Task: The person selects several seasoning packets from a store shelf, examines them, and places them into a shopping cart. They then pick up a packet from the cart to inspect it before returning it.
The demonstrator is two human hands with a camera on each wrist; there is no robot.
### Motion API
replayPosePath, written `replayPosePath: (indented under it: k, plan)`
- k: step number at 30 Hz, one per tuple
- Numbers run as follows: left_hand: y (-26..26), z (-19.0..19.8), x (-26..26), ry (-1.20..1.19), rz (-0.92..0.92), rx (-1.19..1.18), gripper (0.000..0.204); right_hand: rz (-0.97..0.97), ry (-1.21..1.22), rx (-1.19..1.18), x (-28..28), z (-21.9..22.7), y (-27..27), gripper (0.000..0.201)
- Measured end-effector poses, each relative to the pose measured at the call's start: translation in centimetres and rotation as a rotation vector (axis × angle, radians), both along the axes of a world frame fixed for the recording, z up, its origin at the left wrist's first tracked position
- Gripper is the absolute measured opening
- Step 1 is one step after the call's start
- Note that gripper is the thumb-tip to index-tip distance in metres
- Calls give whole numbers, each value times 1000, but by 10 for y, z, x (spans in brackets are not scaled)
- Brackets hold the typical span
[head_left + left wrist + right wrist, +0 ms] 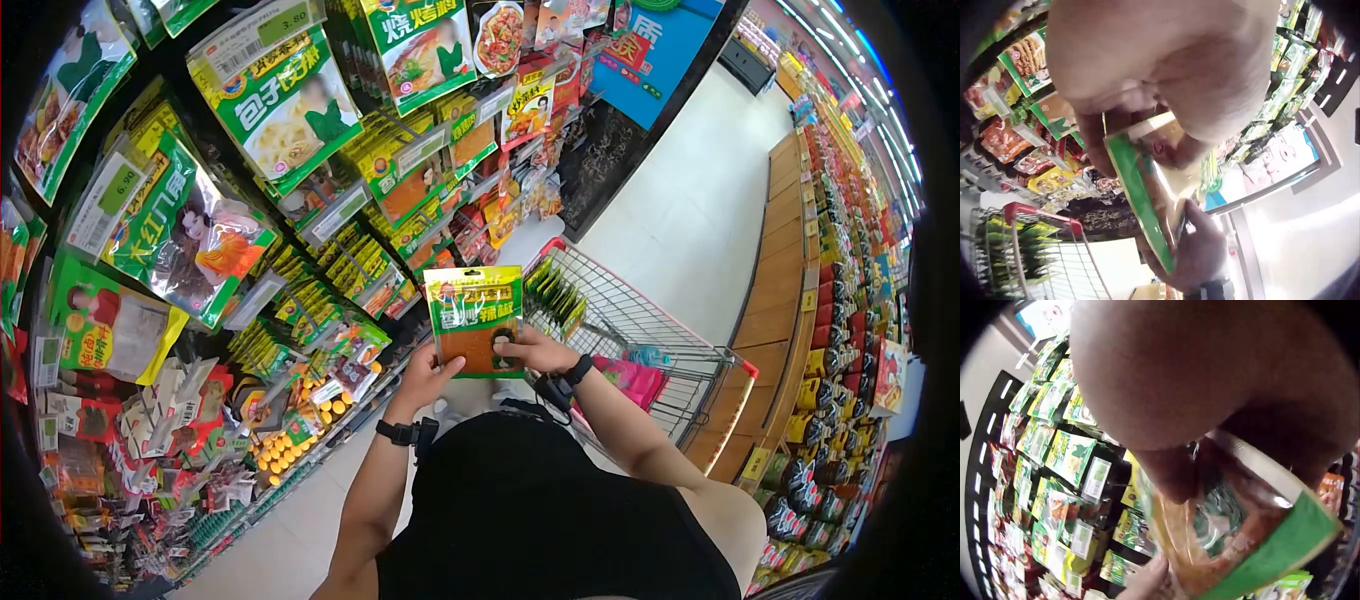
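Note:
In the head view, a green and yellow seasoning packet point(474, 315) with a window of orange-brown powder stands upright before the body. My left hand point(430, 380) grips its lower left edge, thumb across the front. At the lower right, my right hand point(543, 355) holds the other edge, its thumb over the printed picture. The left wrist view shows the packet point(1141, 190) tilted between both hands, its green border along one side. Up close in the right wrist view, the clear window of the packet point(1222, 519) shines; the fingers behind it are hidden.
At my left rises a rack hung with seasoning packets point(290, 110) and price tags. A wire shopping cart point(640, 310) stands ahead to the right, with several green packets point(555, 295) and a pink bag point(628, 383) inside. Shelves of packaged goods point(830, 330) line the far right.

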State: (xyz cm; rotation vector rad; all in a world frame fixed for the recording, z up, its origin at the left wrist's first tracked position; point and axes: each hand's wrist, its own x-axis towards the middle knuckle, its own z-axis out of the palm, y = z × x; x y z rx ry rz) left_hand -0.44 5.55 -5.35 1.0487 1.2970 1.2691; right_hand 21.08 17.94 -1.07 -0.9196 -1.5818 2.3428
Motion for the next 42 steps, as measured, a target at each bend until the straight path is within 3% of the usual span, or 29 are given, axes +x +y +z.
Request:
replayPosePath:
  k: [1,2,5,6,8,11,15,18,20,22,23,25,27,29,31,32,33,35,37,39,41,42]
  plan:
    - [0,5,0,-13,-63,-26,36,2,43,17,-1,0,0,21]
    - [-1,-3,1,66,0,-61,32,47,57,185,0,-21,7,21]
    - [2,23,10,333,76,-75,25,-70,-126,448,1,-5,10,26]
    - [3,27,10,477,67,-82,23,-119,-227,588,10,-46,16,44]
    - [9,28,14,757,31,-39,20,-190,-178,166,20,-38,16,59]
    - [15,16,24,890,-22,166,13,-326,41,-460,39,-30,10,80]
    - [27,7,40,1082,-205,394,12,-125,94,-528,51,-65,3,68]
    - [33,8,56,1046,-305,377,19,-70,-130,-312,78,-152,15,51]
    - [34,14,61,928,-348,295,25,-104,-226,12,103,-131,14,38]
    - [37,15,62,851,-404,274,32,-200,-355,164,132,-88,13,32]
    - [38,14,62,810,-429,257,36,-284,-441,153,146,-73,11,33]
    - [43,3,60,782,-441,258,36,-785,-87,-89,175,-108,11,32]
    - [43,4,60,726,-439,197,32,-1020,-231,-311,249,-294,37,30]
    - [44,4,60,737,-463,162,28,-1333,-242,-360,269,-276,20,24]
    - [45,4,59,742,-459,145,25,-1507,-24,-392,281,-271,7,25]
    - [44,4,59,740,-443,145,24,-1486,-163,-473,291,-265,5,22]
    - [42,5,59,739,-425,138,23,-1427,-261,-388,296,-265,1,22]
    - [41,2,57,768,-412,82,20,-1277,-298,-295,315,-316,0,28]
    - [39,2,55,789,-379,-6,20,-1028,-417,17,313,-305,1,33]
    - [36,-6,53,810,-324,-11,20,-927,-324,-71,305,-305,8,31]
    - [35,-8,55,822,-284,-74,20,-767,-642,174,316,-363,28,19]
    - [32,-9,57,825,-271,-97,20,-734,-851,317,305,-345,35,23]
